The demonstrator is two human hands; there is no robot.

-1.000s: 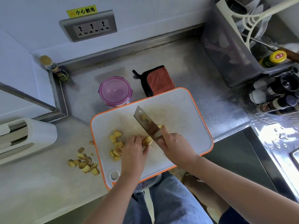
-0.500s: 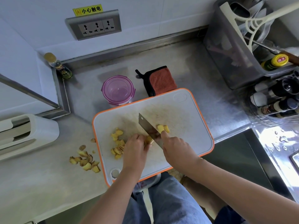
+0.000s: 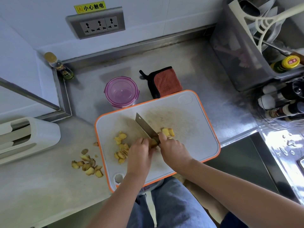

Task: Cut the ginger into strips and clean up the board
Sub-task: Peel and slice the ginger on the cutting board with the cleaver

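On the cutting board (image 3: 197,145), the left hand (image 3: 139,152) holding a ginger piece (image 3: 153,143) and the right hand (image 3: 172,150) gripping the knife (image 3: 144,125) block the middle; its right end is bare. Just behind its far edge stand a purple-lidded container (image 3: 121,92) and a cloth (image 3: 166,82). Left of it, ginger scraps (image 3: 87,163) dot the surface (image 3: 49,186).

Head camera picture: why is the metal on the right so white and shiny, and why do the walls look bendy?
Head view: bright light bounces off the wet steel surface, blowing it out to white glare. Head view: the wide-angle lens bows straight lines, so the socket panel and backsplash lean and curve. Head view: the cutting board in the middle is sharp, evenly lit.
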